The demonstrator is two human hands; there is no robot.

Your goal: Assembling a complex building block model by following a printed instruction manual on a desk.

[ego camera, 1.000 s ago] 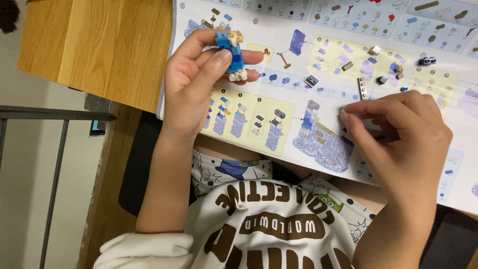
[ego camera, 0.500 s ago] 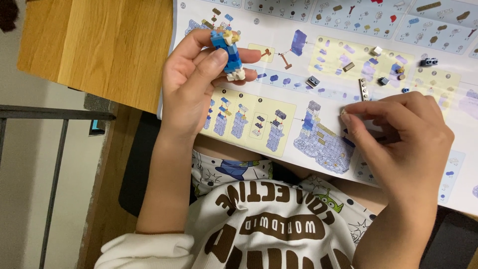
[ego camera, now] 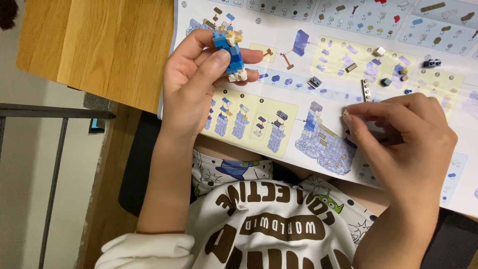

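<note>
- A wooden surface (ego camera: 114, 50) carried a large printed instruction sheet (ego camera: 298, 25) with pictured building steps.
- The left hand (ego camera: 191, 84) was raised over the sheet's left part, fingers (ego camera: 211, 67) clenched around a small blue and white brick figure (ego camera: 230, 55).
- The right hand (ego camera: 403, 139) rested on the sheet's right part, fingertips pinched together on something too small to tell.
- Several tiny loose bricks (ego camera: 314, 81) lay scattered on the sheet between the 2 hands.
</note>
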